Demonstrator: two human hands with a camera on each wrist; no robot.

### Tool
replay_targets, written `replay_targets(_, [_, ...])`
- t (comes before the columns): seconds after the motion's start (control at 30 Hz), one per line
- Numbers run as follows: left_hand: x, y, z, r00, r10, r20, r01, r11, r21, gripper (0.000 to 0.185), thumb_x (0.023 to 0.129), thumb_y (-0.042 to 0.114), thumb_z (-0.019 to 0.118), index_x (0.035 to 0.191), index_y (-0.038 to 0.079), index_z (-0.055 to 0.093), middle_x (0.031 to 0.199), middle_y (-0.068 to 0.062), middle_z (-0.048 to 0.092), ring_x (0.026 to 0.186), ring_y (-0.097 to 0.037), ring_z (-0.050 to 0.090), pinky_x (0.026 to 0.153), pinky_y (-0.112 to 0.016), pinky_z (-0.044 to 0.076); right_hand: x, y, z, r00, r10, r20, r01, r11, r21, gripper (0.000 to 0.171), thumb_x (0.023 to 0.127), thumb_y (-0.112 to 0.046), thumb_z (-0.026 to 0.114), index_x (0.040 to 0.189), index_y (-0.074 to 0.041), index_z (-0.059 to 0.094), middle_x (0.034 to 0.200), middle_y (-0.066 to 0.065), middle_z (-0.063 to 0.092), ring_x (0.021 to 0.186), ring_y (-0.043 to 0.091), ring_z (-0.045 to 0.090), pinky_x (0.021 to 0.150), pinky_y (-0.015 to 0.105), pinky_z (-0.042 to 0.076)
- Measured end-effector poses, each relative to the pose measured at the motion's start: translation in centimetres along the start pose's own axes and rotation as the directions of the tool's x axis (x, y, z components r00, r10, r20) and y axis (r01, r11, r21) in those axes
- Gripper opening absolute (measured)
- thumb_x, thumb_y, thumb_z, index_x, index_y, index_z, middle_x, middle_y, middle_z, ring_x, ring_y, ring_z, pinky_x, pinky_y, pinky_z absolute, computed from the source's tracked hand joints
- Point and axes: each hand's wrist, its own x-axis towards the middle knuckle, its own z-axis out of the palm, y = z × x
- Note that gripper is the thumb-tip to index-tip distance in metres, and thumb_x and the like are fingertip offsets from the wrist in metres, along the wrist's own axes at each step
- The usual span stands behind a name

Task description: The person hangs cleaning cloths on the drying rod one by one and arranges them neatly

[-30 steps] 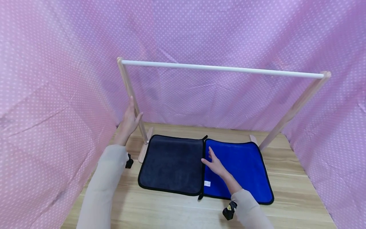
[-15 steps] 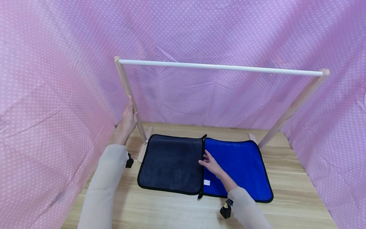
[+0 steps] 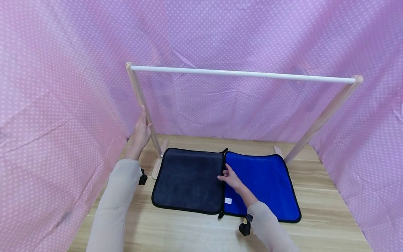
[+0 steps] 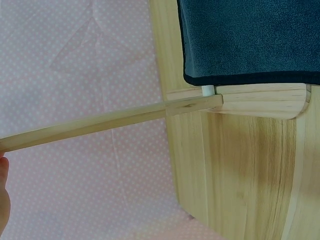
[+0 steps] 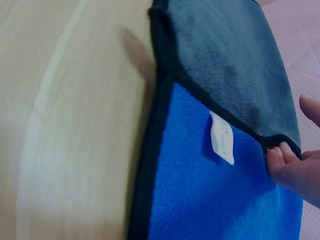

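Observation:
A rack with a white rod [image 3: 242, 73] and wooden uprights stands over a dark grey towel [image 3: 192, 180] and a blue towel [image 3: 267, 185], both black-hemmed and flat side by side. My left hand [image 3: 141, 133] holds the rack's left upright [image 4: 95, 125], thumb on its inner side. Over the line where the towels meet is my right hand [image 3: 231, 178]. In the right wrist view its curled fingertips [image 5: 275, 155] tuck at the raised grey hem, with the thumb [image 5: 310, 107] apart from them. A white label [image 5: 222, 137] lies on the blue towel near the hem.
The rack's right upright [image 3: 321, 122] rises behind the blue towel. Its left foot [image 3: 156, 168] rests on the wooden table [image 3: 176, 231] beside the grey towel. Pink dotted cloth [image 3: 201, 112] encloses the back and sides. Black wrist cameras [image 3: 245, 225] hang under the sleeves.
My left hand has drawn its thumb in around the upright, and the rack shows slightly further left. My right hand has moved left to the grey towel's hem, its fingers curling more.

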Motion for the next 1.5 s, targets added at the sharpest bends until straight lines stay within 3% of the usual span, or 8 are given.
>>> replay_targets(0.3, [0.2,-0.3,0.2,0.999,0.021,-0.033,-0.021,1.0,-0.001,0.084,0.086,-0.013,0.048,0.147,0.016,-0.003,0.132,-0.034,0.034,0.101,-0.047,0.046,0.088,-0.054,0.042,0.6,-0.1,0.5,0.996,0.078,0.052,-0.083,0.991,0.106,0.07,0.088,-0.01,0.059,0.14,0.009,0.016,0.118,0.027,0.048,0.111,0.038,0.05,0.094,0.05,0.041])
replay_targets(0.5, [0.2,-0.3,0.2,0.999,0.03,-0.028,-0.031,1.0,-0.008,0.085,0.087,-0.013,0.046,0.147,0.017,-0.005,0.133,-0.034,0.032,0.107,-0.049,0.043,0.09,-0.054,0.042,0.3,-0.8,0.7,0.992,0.085,0.09,-0.094,0.991,0.098,0.065,0.088,-0.008,0.058,0.139,0.009,0.021,0.111,0.025,0.058,0.092,0.027,0.061,0.075,0.035,0.053])
replay_targets(0.63, [0.1,-0.3,0.2,0.999,0.028,-0.03,-0.029,0.999,-0.016,0.087,0.087,-0.014,0.046,0.147,0.022,-0.007,0.134,-0.034,0.031,0.108,-0.05,0.043,0.089,-0.055,0.043,0.7,-0.5,1.1,0.993,0.079,0.092,-0.086,0.994,0.07,0.063,0.088,-0.007,0.057,0.139,0.007,0.024,0.104,0.021,0.062,0.076,0.016,0.06,0.061,0.027,0.052])
replay_targets(0.73, [0.2,-0.2,0.3,0.999,0.028,-0.042,-0.029,0.999,-0.022,0.087,0.087,-0.014,0.046,0.147,0.023,-0.006,0.134,-0.034,0.031,0.108,-0.05,0.043,0.089,-0.055,0.042,1.1,-0.4,1.2,0.993,0.048,0.106,-0.053,0.998,0.044,0.058,0.089,-0.006,0.056,0.139,0.006,0.028,0.108,0.022,0.061,0.074,0.014,0.058,0.06,0.026,0.05])
replay_targets(0.93, [0.2,-0.3,0.5,0.998,0.018,-0.059,-0.02,0.999,-0.028,0.086,0.087,-0.014,0.046,0.147,0.022,-0.003,0.136,-0.034,0.031,0.106,-0.049,0.045,0.088,-0.054,0.043,1.1,-1.3,1.1,0.987,-0.06,0.147,0.039,0.989,0.14,0.05,0.091,-0.002,0.048,0.138,0.006,0.032,0.122,0.024,0.054,0.088,0.015,0.061,0.07,0.027,0.051])
replay_targets(1.13, [0.3,-0.3,0.6,0.997,0.021,-0.076,-0.023,0.999,-0.027,0.09,0.086,-0.014,0.047,0.147,0.026,-0.004,0.117,-0.035,0.042,0.079,-0.043,0.049,0.075,-0.052,0.047,0.8,-3.7,1.1,0.981,-0.115,0.159,0.083,0.977,0.195,0.049,0.094,-0.005,0.045,0.14,0.0,0.031,0.13,0.022,0.049,0.108,0.025,0.055,0.089,0.038,0.048])
replay_targets(1.33, [0.4,-0.2,0.5,0.998,-0.002,-0.067,-0.001,0.999,-0.036,0.088,0.086,-0.014,0.047,0.147,0.025,-0.002,0.116,-0.036,0.043,0.087,-0.046,0.049,0.078,-0.053,0.047,0.9,-6.1,1.3,0.969,-0.173,0.174,0.141,0.973,0.184,0.051,0.095,-0.006,0.045,0.143,-0.002,0.027,0.135,0.022,0.044,0.116,0.031,0.05,0.093,0.043,0.045])
replay_targets(1.5, [0.6,-0.2,0.6,0.997,-0.055,-0.059,0.053,0.998,-0.04,0.082,0.087,-0.013,0.048,0.148,0.018,0.003,0.11,-0.035,0.045,0.087,-0.045,0.049,0.079,-0.053,0.046,1.0,-8.0,0.9,0.964,-0.17,0.204,0.155,0.984,0.09,0.056,0.095,-0.009,0.046,0.144,-0.002,0.021,0.141,0.023,0.033,0.126,0.036,0.037,0.099,0.05,0.036])
